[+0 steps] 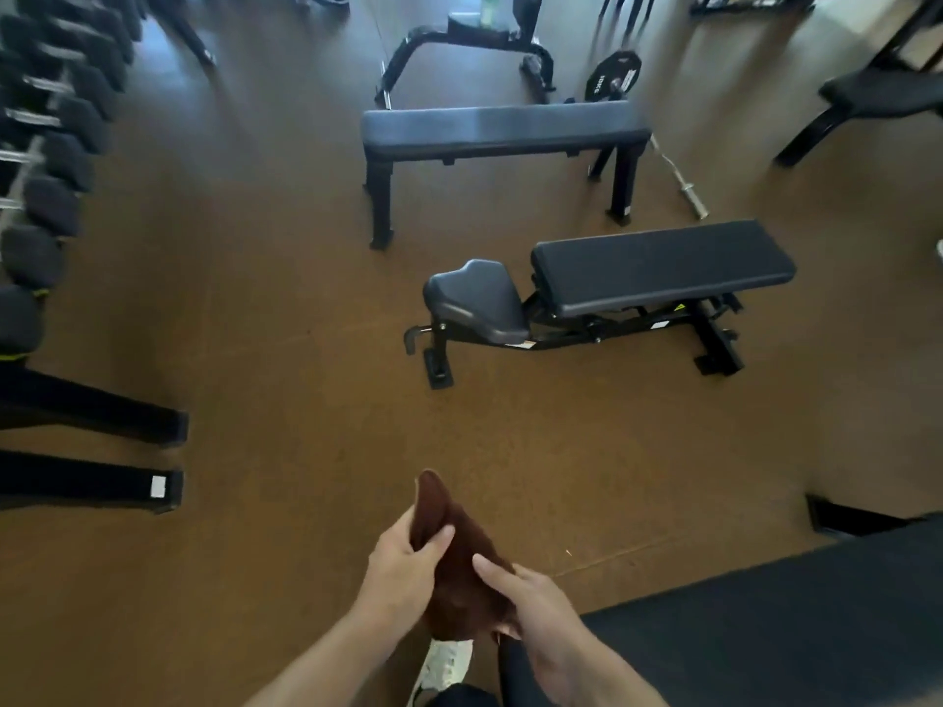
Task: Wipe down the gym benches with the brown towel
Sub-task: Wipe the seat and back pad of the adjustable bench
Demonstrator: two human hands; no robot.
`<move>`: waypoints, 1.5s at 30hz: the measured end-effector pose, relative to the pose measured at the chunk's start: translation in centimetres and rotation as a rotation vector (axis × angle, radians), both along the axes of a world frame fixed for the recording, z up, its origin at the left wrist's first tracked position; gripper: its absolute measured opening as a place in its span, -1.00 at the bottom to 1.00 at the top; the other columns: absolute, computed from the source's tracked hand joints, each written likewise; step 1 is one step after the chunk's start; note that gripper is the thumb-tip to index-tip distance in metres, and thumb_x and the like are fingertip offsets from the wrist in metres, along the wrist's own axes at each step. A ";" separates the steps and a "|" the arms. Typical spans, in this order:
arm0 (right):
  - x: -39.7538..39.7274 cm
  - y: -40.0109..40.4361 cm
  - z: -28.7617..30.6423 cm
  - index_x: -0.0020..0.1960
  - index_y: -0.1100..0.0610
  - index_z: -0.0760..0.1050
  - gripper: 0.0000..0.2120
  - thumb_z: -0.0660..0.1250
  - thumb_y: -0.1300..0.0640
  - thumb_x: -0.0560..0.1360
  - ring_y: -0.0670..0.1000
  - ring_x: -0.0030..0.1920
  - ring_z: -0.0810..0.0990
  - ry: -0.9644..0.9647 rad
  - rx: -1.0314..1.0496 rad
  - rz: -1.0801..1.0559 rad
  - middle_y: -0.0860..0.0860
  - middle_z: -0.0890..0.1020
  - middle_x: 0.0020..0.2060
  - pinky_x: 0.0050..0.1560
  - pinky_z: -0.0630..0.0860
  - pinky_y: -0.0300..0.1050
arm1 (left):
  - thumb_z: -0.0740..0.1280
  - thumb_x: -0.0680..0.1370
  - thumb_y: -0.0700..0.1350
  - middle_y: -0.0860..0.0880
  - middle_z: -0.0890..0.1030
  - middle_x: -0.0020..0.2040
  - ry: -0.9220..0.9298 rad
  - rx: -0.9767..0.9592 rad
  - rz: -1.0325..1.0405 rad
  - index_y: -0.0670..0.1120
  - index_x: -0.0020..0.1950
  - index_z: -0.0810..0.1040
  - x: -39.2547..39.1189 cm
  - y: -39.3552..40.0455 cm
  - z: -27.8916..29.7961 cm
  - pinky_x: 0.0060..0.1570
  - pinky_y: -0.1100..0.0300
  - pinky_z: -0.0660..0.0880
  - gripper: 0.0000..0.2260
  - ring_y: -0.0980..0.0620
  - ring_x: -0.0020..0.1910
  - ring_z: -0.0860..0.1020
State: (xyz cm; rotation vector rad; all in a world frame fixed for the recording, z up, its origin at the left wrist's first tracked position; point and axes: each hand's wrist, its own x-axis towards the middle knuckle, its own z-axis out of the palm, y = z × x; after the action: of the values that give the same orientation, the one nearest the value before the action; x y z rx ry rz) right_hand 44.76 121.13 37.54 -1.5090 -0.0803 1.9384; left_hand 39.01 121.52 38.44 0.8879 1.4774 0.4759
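Right now both the left hand (403, 558) and right hand (530, 599) grip the towel (459, 558), the nearest bench (765, 620) lying just rightward, its long axis running away to the right.

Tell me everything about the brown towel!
The towel is dark reddish-brown and looks like soft, fuzzy cloth. It is bunched and folded, not spread out, with one corner poking up. It is held in the air above the brown floor, low in the picture. The left hand grips its upper part with thumb and fingers, and the right hand holds its lower edge. It touches no bench.
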 end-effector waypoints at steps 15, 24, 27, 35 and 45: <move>12.2 15.8 -3.4 0.13 0.11 0.60 -0.86 0.47 0.12 0.59 -0.01 -0.14 0.74 -0.632 -0.044 0.006 -0.01 0.76 -0.08 -0.25 0.57 -0.17 | 0.40 0.56 0.06 0.03 0.72 0.06 0.041 -0.292 -0.105 0.05 0.13 0.67 1.7 25.2 -3.0 0.23 -0.10 0.56 -0.80 -0.05 0.06 0.68; 11.9 29.7 -4.1 0.07 -0.04 0.60 -0.94 0.36 0.02 0.66 -0.05 -0.03 0.68 -0.707 -0.202 -0.090 -0.08 0.70 0.00 -0.14 0.55 -0.17 | 0.47 0.55 -0.14 0.12 0.66 0.07 0.179 -0.148 -0.444 0.11 0.18 0.56 2.2 39.2 -1.9 0.29 0.00 0.52 -0.74 0.05 0.11 0.61; 12.9 32.7 -4.7 0.09 -0.02 0.55 -0.97 0.37 0.08 0.66 0.01 0.01 0.68 -0.678 -0.248 -0.216 -0.04 0.67 0.03 0.00 0.61 -0.08 | 0.53 0.49 -0.15 0.09 0.67 0.04 0.229 -0.124 -0.462 0.03 0.16 0.56 4.0 43.0 -2.5 0.21 0.03 0.57 -0.70 0.05 0.06 0.63; 17.7 37.9 -9.5 0.05 0.02 0.60 -0.90 0.42 0.20 0.60 0.09 -0.01 0.71 -0.529 -0.366 -0.321 0.05 0.72 -0.02 0.20 0.64 0.16 | 0.63 0.37 -0.15 0.07 0.62 0.07 0.383 -0.198 -0.455 0.03 0.12 0.48 10.3 49.2 -7.6 0.08 0.12 0.57 -0.56 0.03 0.04 0.60; 27.3 52.8 -11.8 0.13 -0.13 0.56 -0.90 0.40 0.04 0.64 -0.14 -0.04 0.67 -0.645 -0.092 -0.216 -0.12 0.70 -0.04 -0.13 0.52 -0.24 | 0.35 0.63 -0.05 0.09 0.63 0.13 0.335 -0.034 -0.257 0.17 0.28 0.43 18.2 61.3 -11.6 0.12 0.13 0.56 -0.74 0.10 0.08 0.62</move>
State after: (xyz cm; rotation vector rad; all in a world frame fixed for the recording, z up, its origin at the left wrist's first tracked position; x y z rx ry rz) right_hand 72.03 173.95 25.77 -2.0582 -0.1041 1.2451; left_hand 57.22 182.86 26.84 1.1526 1.6363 0.1137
